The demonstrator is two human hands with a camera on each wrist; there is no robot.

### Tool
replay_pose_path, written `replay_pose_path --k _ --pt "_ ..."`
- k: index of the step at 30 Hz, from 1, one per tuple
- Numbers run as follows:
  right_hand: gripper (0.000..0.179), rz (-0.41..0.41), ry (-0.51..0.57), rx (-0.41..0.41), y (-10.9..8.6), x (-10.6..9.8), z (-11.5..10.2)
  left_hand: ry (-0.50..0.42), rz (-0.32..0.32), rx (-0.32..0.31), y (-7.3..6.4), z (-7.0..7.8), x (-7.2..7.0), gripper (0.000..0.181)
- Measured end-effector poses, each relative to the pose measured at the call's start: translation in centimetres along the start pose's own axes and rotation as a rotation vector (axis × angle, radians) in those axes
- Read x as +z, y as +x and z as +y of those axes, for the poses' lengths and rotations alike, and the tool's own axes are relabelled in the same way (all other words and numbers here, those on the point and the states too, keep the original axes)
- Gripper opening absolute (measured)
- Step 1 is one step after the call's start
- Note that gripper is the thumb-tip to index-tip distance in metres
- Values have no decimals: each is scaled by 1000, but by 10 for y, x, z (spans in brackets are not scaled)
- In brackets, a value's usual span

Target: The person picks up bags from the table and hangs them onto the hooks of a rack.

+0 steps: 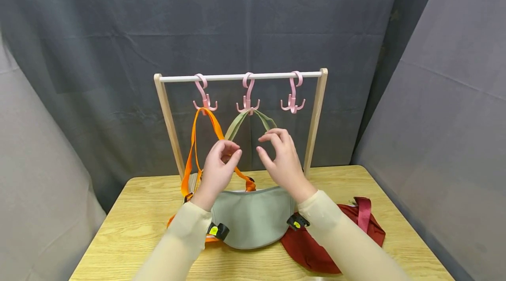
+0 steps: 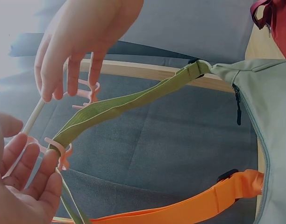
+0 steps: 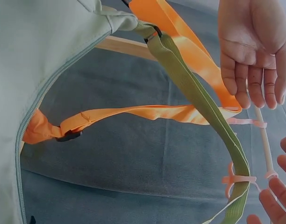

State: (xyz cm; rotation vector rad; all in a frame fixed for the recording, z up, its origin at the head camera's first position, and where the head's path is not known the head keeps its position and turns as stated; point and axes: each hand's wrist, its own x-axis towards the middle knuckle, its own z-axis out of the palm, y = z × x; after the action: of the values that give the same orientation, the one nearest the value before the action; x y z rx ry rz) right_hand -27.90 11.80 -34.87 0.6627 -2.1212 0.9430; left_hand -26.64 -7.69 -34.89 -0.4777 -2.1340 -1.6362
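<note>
A grey-green waist bag [image 1: 253, 219] hangs low over the table, its olive strap [image 2: 115, 105] looped over the middle pink hook [image 1: 247, 96]. My left hand [image 1: 223, 164] is raised left of that strap, fingers loosely bent, holding nothing. Across from it, my right hand [image 1: 280, 156] has thumb and fingers apart, fingertips near the strap's right side. An orange strap [image 1: 215, 125] goes over the left pink hook [image 1: 204, 96]; whatever it belongs to is mostly hidden behind the green bag. In the right wrist view, the olive strap [image 3: 203, 98] crosses in front of the orange one.
A wooden rack with a white bar [image 1: 174, 79] stands at the back of the table [image 1: 130, 224]. A third pink hook [image 1: 293, 96] hangs at right. Beneath my right forearm lies a dark red bag [image 1: 316, 250]. Grey curtains [image 1: 118, 52] stand behind and at both sides.
</note>
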Motion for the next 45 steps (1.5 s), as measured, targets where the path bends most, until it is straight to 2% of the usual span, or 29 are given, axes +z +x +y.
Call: replay_pose_path --k 10,16,24,31,37,45 --pt "15 -13 7 -41 -18 -4 4 -33 14 30 -15 -4 5 7" --pt "15 -38 6 -23 -30 -7 5 -27 1 5 -24 -4 5 6" --pt "16 14 60 11 -47 -13 7 -26 -30 9 -34 0 8 8" --pt "14 21 95 52 -61 -11 8 -34 -31 -7 -46 -6 12 9" --pt "16 42 95 31 -71 -6 8 -75 -39 -20 -54 -12 16 7" --pt "21 47 114 14 -84 -2 15 -78 -56 7 -64 -16 17 2"
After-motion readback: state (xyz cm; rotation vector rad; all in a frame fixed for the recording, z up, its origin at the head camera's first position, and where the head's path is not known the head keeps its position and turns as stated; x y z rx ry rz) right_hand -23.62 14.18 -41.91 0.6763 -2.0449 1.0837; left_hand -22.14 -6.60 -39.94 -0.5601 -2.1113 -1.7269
